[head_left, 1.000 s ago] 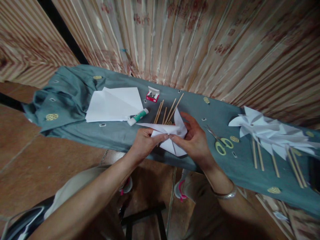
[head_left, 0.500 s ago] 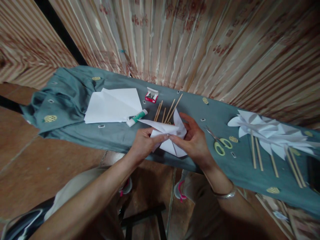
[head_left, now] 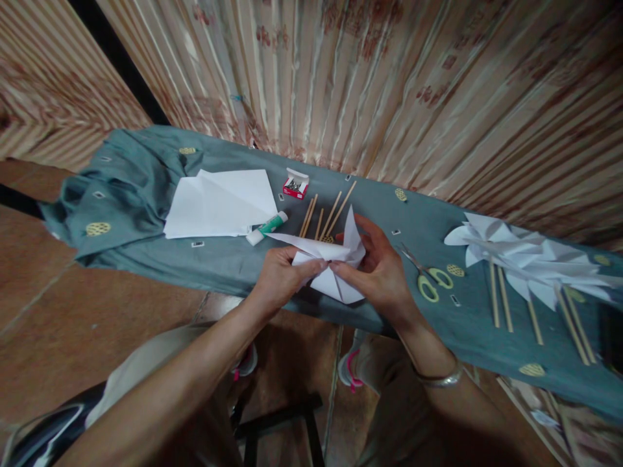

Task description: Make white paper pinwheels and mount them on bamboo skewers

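Observation:
A white paper pinwheel (head_left: pixel 335 285) with folded blades is held between my two hands above the table's near edge. My left hand (head_left: pixel 285 275) grips its left side, thumb pressed near the centre. From the right, my right hand (head_left: pixel 377 269) holds it too, its thumb tip almost meeting the left one at the middle. A small dark spot shows between the thumb tips; I cannot make out what it is. Fingers beneath the paper are hidden. Just beyond the pinwheel lie several thin wooden sticks (head_left: pixel 333 213).
On the green cloth (head_left: pixel 228 266) lie a stack of white paper (head_left: pixel 219 204), a glue stick (head_left: pixel 267 228) and a red box of small metal pieces (head_left: pixel 296 185). To the right are scissors (head_left: pixel 429 275) and several finished-looking pinwheels (head_left: pixel 530 256) on sticks. A curtain (head_left: pixel 311 78) hangs behind.
Both thumbs have shifted slightly at the pinwheel's centre, covering most of the shiny spot seen there before. The upper right blade stands a little more to the right.

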{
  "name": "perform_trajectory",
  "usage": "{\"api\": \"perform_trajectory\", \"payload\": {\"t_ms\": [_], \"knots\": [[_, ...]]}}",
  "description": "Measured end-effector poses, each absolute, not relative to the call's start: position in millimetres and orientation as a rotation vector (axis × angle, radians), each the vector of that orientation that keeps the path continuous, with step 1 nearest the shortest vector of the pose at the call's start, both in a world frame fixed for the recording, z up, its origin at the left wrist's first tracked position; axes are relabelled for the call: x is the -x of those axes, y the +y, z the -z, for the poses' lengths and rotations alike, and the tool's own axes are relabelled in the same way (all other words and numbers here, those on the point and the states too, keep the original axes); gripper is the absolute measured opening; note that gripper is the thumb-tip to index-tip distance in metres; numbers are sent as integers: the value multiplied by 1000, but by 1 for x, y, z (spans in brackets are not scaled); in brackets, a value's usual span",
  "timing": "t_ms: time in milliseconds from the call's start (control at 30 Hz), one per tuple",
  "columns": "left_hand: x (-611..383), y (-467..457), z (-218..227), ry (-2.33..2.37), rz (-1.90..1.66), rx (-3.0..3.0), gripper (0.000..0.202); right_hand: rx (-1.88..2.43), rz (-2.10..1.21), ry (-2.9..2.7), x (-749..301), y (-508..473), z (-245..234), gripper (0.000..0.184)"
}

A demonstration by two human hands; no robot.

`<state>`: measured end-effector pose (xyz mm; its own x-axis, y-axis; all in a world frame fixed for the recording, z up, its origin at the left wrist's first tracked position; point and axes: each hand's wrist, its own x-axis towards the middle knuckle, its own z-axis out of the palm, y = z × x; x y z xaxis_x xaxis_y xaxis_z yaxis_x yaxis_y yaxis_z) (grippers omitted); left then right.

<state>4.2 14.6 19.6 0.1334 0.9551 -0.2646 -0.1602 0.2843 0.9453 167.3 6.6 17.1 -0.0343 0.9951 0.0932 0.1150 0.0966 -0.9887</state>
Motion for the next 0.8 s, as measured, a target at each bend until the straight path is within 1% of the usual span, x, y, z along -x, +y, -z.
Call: {"api": "perform_trajectory", "payload": {"t_ms": [133, 333, 533, 700, 800], "knots": [[-4, 14, -21, 1145, -1005, -931, 21, 1209, -1060, -1382, -167, 6, -19, 85], [-4, 13, -24, 1164, -996, -880, 23, 1189, -1052, -1396, -167, 5, -21, 87], [-3, 13, -27, 1166, -984, -845, 23, 1166, -1075, -1388, -166, 4, -23, 83], [-3, 13, -25, 1166, -997, -834, 20, 1175, -996, -1393, -168, 4, -23, 76], [-2, 14, -23, 1128, -1018, -819, 24, 1178, -964, -1379, -172, 6, -22, 73]]}}
